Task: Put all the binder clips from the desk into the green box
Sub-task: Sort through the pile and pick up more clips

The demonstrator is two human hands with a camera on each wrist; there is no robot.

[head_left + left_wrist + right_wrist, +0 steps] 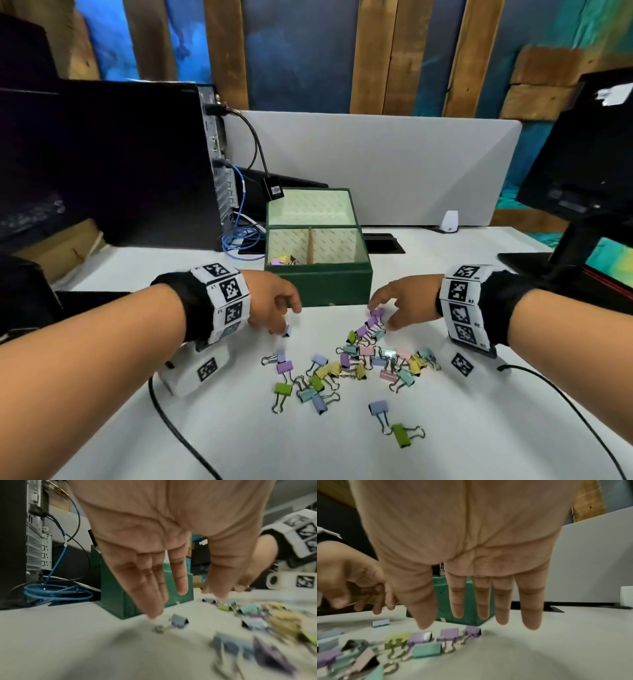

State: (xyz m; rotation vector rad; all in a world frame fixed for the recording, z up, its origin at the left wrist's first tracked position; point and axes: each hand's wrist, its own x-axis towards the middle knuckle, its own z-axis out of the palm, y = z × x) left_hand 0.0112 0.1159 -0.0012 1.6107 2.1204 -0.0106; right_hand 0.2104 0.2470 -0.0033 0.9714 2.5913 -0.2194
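Observation:
The green box (318,284) stands open mid-desk, with a few binder clips (284,261) in its left compartment. Many pastel clips (359,363) lie scattered in front of it. My left hand (281,315) hangs over a lone blue clip (287,330). In the left wrist view my left hand (188,599) has straight fingers just above that blue clip (179,620) and grips nothing. My right hand (383,308) hovers over a row of purple clips (371,320). In the right wrist view my right hand (441,620) is spread above the purple clips (449,634), apart from them.
A black computer tower (137,154) with a coiled blue cable (239,240) stands left of the box. A monitor (582,154) is at the right, a grey divider (376,164) behind. Black cables (178,428) trail from both wrists across the white desk.

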